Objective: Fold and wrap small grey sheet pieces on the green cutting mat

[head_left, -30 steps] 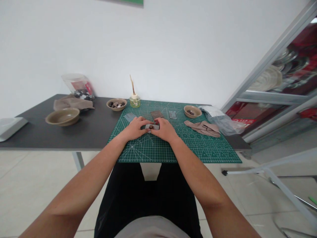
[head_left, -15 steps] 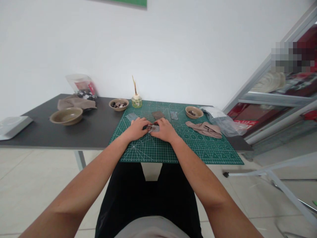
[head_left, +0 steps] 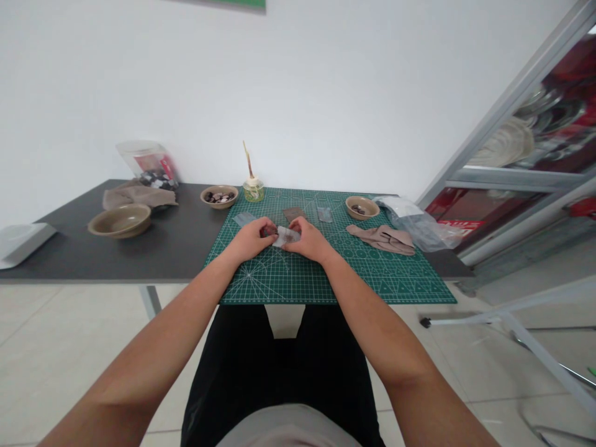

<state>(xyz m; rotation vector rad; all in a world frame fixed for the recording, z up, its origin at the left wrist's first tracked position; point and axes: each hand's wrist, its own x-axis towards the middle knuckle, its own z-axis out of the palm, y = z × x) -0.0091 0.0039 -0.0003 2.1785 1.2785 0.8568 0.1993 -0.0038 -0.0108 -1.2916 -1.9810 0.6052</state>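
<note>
Over the green cutting mat (head_left: 302, 279), my right hand (head_left: 313, 241) pinches a small clear plastic bag (head_left: 285, 236) between thumb and fingers. My left hand (head_left: 250, 241) is closed at the bag's left edge, fingers curled. Something dark shows between its thumb and fingers, too small to name. Just behind the hands lies a flat brown piece (head_left: 293, 214). One small clear bag (head_left: 325, 215) lies flat to its right, and another clear bag (head_left: 244, 218) is partly behind my left hand.
A bowl of dark and pale pieces (head_left: 220, 197) stands back left, beside a glass bottle with sticks (head_left: 254, 189). Right are a bowl with few pieces (head_left: 362, 208), a brown cloth (head_left: 384, 239) and a large plastic bag (head_left: 419, 226). Another bowl (head_left: 120, 221) stands far left.
My hands have moved slightly apart, and the clear bag now shows more plainly between them. The whole view has shifted a little.
</note>
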